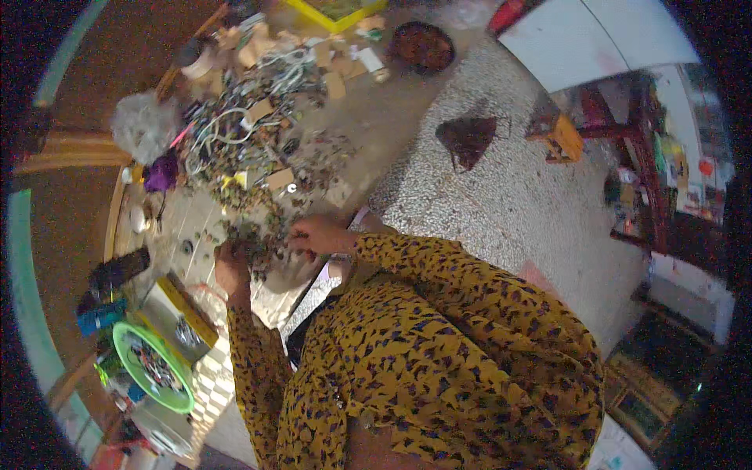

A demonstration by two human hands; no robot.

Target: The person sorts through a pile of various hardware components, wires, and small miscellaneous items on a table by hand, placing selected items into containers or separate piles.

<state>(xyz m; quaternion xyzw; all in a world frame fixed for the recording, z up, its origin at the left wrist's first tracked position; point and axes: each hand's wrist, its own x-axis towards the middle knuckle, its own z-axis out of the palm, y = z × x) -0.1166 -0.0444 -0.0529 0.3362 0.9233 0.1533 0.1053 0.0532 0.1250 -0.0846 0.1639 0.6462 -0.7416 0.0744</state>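
A loose heap of small brown and greenish pieces (266, 243) lies on the tabletop, too small and blurred to name. At its left edge my left hand (232, 268) rests with its fingertips curled in among the pieces. My right hand (323, 234) reaches in from the right, fingers bent down over the heap's right side. Both hands seem closed at the fingertips; whatever they pinch is hidden. Just beyond them lie a small cardboard piece (280, 178) and a yellow scrap (235, 180).
Farther back spreads a pile of tangled white cables (290, 70) and mixed parts. A clear plastic bag (145, 125) sits at left. Near left stand a green basin (124, 345) and an open box (168, 313). A dark round basket (423, 47) is at the back.
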